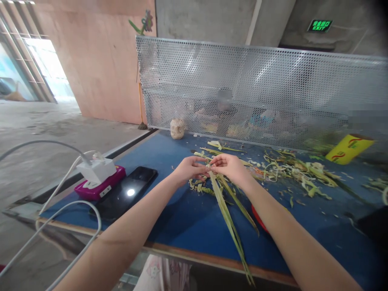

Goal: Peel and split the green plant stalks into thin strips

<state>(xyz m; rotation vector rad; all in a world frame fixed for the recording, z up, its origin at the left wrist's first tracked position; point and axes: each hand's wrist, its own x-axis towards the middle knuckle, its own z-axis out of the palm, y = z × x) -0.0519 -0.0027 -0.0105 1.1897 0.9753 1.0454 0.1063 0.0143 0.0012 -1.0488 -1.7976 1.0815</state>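
Note:
Both my hands meet over the middle of the blue table, fingertips pinched close together. Between them is the top of a long pale green leaf strip, whose tail runs toward me past the table's front edge. My left hand grips it from the left, fingers closed. My right hand pinches it from the right, thumb and fingers together. Another leaf strip lies on the table just right of it. Curled green scraps sit below my left hand. A red object is partly hidden under my right forearm.
Many leaf scraps are strewn at right, near a yellow roll. A perforated metal screen borders the far edge, a pale jar-like object before it. At left lie a black phone and a magenta power strip with white cables.

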